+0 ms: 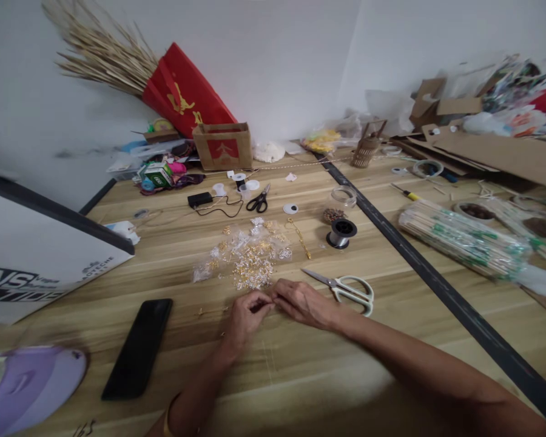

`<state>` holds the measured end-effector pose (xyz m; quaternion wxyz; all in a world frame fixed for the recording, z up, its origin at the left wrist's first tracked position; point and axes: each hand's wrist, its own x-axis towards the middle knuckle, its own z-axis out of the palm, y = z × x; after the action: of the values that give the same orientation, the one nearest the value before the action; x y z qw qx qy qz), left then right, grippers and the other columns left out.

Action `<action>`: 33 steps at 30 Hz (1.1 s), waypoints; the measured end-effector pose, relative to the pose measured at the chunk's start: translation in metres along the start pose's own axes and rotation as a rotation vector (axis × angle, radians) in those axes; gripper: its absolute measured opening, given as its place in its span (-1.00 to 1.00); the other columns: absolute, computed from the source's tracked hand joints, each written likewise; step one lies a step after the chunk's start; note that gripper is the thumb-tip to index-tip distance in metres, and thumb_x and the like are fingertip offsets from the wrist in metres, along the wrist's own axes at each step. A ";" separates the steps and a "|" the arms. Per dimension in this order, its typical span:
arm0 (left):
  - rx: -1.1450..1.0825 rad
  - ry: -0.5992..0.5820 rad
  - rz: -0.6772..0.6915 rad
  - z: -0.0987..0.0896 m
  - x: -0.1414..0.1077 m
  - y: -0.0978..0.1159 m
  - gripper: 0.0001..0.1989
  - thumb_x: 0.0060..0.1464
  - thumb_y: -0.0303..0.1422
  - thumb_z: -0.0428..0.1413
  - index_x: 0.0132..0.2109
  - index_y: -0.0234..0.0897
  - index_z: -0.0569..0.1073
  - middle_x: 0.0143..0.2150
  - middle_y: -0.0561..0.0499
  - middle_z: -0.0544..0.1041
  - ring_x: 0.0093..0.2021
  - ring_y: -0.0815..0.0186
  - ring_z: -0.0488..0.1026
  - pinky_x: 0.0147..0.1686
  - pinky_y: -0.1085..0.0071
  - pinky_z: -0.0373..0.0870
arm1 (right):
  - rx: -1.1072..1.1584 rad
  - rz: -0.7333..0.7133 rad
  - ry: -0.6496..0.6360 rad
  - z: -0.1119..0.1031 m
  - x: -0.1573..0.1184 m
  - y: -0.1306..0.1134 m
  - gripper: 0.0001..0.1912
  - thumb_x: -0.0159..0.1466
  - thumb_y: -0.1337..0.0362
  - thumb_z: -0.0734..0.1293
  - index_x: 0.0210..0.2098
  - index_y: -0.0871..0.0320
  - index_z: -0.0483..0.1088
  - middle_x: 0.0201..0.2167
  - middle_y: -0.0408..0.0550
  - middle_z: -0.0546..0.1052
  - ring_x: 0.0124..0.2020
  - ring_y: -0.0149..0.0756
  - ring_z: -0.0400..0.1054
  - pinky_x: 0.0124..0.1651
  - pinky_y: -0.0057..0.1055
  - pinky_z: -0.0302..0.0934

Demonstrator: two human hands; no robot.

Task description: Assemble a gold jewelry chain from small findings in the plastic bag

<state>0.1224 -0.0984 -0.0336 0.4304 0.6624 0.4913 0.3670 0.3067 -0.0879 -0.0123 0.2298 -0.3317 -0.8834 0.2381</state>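
Observation:
Over the wooden table, my left hand [249, 317] and my right hand [300, 303] meet at the fingertips, both in a pinch. Whatever lies between the fingers is too small to make out. Just beyond them spreads a pile of small gold and silver jewellery findings [253, 267], partly in clear plastic bags [205, 268]. A gold chain [301, 238] lies to the right of the pile. Scissors with pale handles [346, 286] rest by my right hand, partly behind the forearm. Left of my left hand is a thin gold piece [204, 312].
A black phone [138, 349] lies at left near a purple object [36, 385]. A wire spool [341, 233], a jar of beads [339, 206] and black-handled scissors [258, 201] stand or lie farther back. Packed sticks [464, 237] are at right, past a dark strip [409, 261].

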 end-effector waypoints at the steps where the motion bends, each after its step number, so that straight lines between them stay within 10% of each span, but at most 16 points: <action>1: -0.017 0.006 -0.014 0.000 0.000 0.000 -0.97 -0.13 -0.43 0.16 -0.48 -0.31 0.47 -0.51 0.02 0.52 -0.50 0.37 0.45 -0.46 0.51 0.39 | -0.034 -0.007 -0.015 0.000 -0.001 -0.002 -0.86 0.35 0.34 0.12 -0.28 0.20 0.28 -0.38 -0.05 0.38 -0.41 -0.35 0.25 -0.34 -0.45 0.12; 33: -0.207 0.042 -0.191 -0.003 0.002 0.005 -0.88 -0.22 -0.40 0.23 -0.54 -0.35 0.44 -0.59 0.09 0.41 -0.53 0.42 0.33 -0.48 0.53 0.25 | 0.047 0.050 0.014 -0.016 0.003 0.010 -0.90 0.29 0.37 0.18 -0.33 0.19 0.30 -0.40 -0.07 0.41 -0.42 -0.38 0.25 -0.33 -0.47 0.11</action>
<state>0.1222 -0.0964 -0.0282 0.5191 0.5568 0.5205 0.3868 0.3182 -0.0748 -0.0042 0.2377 -0.3500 -0.8673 0.2621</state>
